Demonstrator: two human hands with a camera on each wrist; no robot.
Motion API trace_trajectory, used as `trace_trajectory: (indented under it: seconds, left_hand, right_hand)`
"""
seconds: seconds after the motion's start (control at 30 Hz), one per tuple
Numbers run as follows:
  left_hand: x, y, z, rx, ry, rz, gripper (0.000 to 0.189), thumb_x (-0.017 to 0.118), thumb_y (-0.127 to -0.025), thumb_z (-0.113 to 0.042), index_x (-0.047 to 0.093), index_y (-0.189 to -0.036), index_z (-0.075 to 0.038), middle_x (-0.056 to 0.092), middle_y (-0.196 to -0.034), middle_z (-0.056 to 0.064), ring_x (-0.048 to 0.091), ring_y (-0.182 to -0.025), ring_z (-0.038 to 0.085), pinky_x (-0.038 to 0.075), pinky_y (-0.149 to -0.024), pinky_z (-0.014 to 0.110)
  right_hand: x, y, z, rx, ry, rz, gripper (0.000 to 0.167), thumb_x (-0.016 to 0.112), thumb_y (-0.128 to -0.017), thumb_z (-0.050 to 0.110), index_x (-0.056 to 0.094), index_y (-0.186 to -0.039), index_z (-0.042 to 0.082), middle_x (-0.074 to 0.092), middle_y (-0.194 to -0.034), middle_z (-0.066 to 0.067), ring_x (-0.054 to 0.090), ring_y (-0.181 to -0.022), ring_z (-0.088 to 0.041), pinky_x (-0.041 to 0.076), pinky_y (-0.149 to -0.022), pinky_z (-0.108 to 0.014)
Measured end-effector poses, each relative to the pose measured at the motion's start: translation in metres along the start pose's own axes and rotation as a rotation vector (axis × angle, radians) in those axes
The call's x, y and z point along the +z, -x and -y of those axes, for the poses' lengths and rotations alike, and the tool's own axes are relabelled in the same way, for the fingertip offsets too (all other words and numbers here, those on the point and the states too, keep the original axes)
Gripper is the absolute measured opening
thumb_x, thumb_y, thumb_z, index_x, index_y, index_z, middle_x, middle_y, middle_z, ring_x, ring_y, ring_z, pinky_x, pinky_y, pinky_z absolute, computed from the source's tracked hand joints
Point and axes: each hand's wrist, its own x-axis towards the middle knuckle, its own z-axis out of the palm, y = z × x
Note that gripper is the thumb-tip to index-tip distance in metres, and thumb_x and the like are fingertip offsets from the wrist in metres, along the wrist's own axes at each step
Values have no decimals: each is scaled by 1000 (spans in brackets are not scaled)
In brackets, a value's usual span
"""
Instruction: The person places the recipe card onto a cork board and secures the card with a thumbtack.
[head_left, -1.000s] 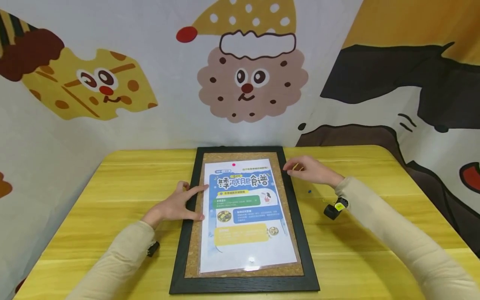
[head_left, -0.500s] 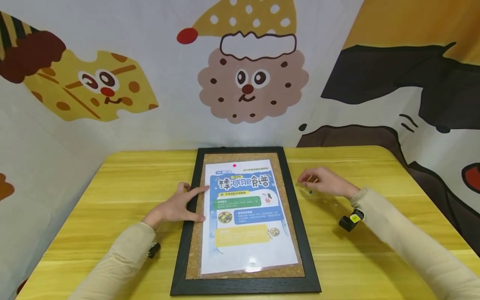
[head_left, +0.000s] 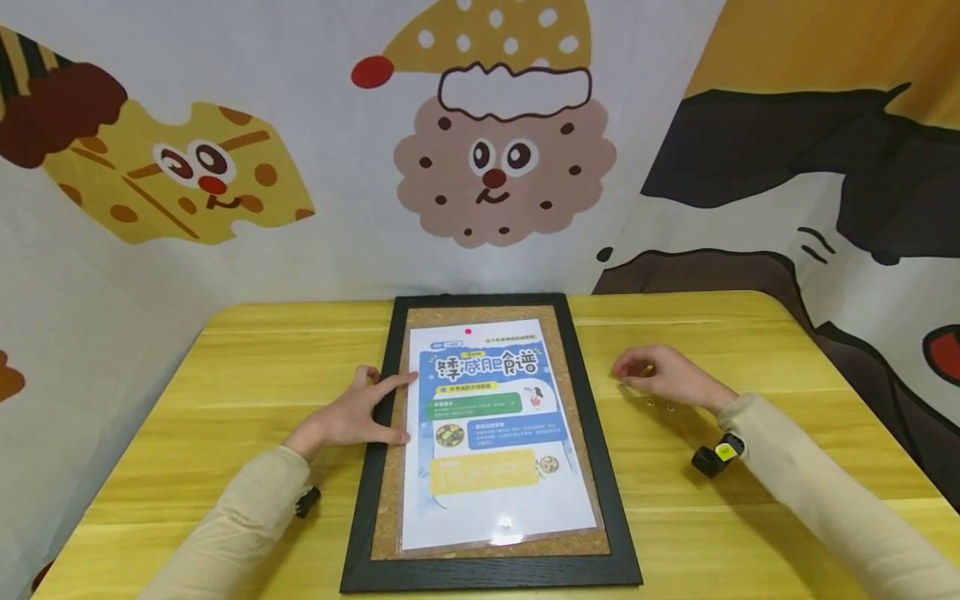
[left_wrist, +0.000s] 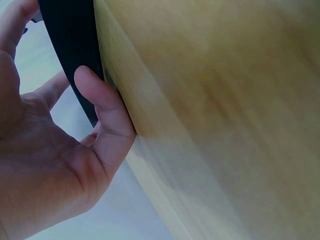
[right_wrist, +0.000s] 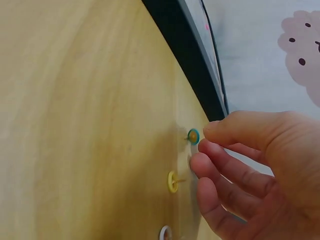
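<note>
A laminated poster (head_left: 487, 433) with Chinese print lies on a cork board (head_left: 386, 500) framed in black. A pink thumbtack (head_left: 468, 332) sits at its top edge. My left hand (head_left: 348, 412) rests over the board's left side; thumb and index finger press the poster's left margin. In the left wrist view, the little finger bends beside the black frame (left_wrist: 75, 45). Right of the board, my right hand (head_left: 671, 377) is low over the table with loosely bent fingers. At its thumb and index fingertips is a blue-green thumbtack (right_wrist: 193, 136); a firm pinch is not visible.
A yellow thumbtack (right_wrist: 173, 182) and a white thumbtack (right_wrist: 165, 233) lie on the wood-patterned table (head_left: 720, 333) near my right hand. Behind the table hangs a cartoon-printed cloth (head_left: 337, 250). Each wrist wears a small black camera; the right one (head_left: 717, 456) shows a yellow spot.
My right hand has moved from the frame's right edge rightward and down to the loose thumbtacks, reaching the blue-green one. My left hand stays in place on the poster.
</note>
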Motion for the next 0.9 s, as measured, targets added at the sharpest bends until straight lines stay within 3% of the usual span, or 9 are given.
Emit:
trace_trajectory:
  seconds: [0.53,0.9]
  left_hand:
    - [0,0,-1,-17,-8,3,94,80,-76,-42,32,-152,-15,15,-134,30,37,-111,46,37,-88,59]
    - [1,-1,0,-17,-2,4,93,80,-77,-41,32,-152,-15,15,-134,30,37,-111,46,37,-88,59]
  right_hand:
    - [8,8,-3,50,-93,2,19,68,-86,-4,68,-104,0,65,-93,-6,56,-81,-20,47,-68,-28]
    - [14,5,-3,44,-75,-4,17,69,-85,-3,68,-101,3,64,-92,-5,54,-81,-20,46,-70,-27]
